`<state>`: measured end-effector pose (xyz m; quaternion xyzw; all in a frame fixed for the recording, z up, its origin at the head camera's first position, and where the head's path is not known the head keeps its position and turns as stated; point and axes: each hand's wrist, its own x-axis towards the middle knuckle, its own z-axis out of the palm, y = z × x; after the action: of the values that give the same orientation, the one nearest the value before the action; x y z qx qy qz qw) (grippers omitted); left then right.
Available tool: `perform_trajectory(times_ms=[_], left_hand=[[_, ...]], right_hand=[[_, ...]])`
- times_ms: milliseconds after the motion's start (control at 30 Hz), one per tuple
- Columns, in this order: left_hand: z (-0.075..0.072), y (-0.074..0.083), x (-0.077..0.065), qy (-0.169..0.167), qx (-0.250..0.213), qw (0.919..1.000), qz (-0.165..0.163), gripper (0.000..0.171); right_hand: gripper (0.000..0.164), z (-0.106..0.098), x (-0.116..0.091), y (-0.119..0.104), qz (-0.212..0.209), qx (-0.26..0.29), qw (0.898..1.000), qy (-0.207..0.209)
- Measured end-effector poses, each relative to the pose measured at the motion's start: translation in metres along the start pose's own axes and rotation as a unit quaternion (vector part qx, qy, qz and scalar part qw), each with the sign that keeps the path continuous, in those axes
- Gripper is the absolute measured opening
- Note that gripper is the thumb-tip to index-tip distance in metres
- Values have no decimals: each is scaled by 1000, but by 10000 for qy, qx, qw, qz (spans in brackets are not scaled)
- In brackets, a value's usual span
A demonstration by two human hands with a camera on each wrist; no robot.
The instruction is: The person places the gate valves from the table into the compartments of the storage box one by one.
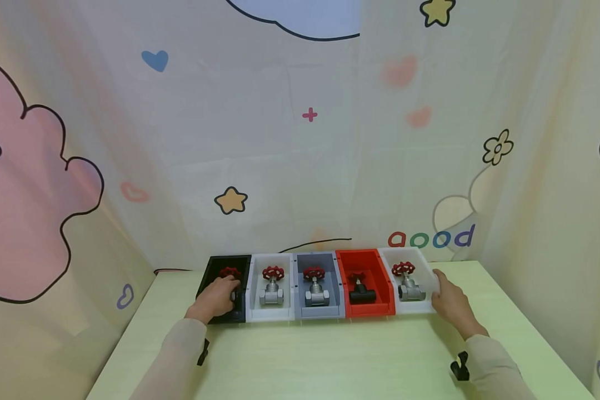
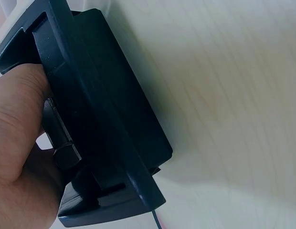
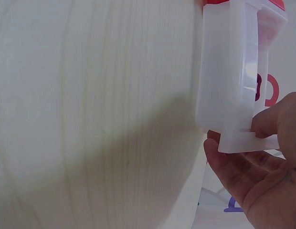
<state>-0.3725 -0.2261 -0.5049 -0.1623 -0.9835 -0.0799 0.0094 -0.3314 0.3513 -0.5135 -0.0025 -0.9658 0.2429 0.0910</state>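
Observation:
Five bins stand joined in a row, each with a valve topped by a red handwheel. My left hand (image 1: 218,295) reaches into the black bin (image 2: 114,105) at the left end, its fingers around the dark valve (image 2: 67,155), partly hidden by the hand. At the other end, my right hand (image 1: 450,303) grips the outer rim of the white bin (image 3: 229,86), thumb over the edge and fingers below. In that bin a silver valve (image 1: 410,290) leans to the left.
Between the end bins sit a second white bin (image 1: 272,315) and a grey bin (image 1: 320,313), each with a silver valve, and a red bin (image 1: 370,310) with a black valve. The pale table (image 1: 330,361) extends toward me; a printed curtain (image 1: 280,155) hangs behind.

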Motion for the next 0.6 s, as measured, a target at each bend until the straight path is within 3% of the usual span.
perform_trajectory(times_ms=[200, 600], left_hand=[[0, 1, 2, -54, 41, 9999, -125, 52], [8, -4, 5, 49, 41, 10000, -31, 50]], right_hand=[[60, 1, 0, 1, 43, -26, 10000, 9], [59, 2, 1, 2, 3, -13, 10000, 71]])
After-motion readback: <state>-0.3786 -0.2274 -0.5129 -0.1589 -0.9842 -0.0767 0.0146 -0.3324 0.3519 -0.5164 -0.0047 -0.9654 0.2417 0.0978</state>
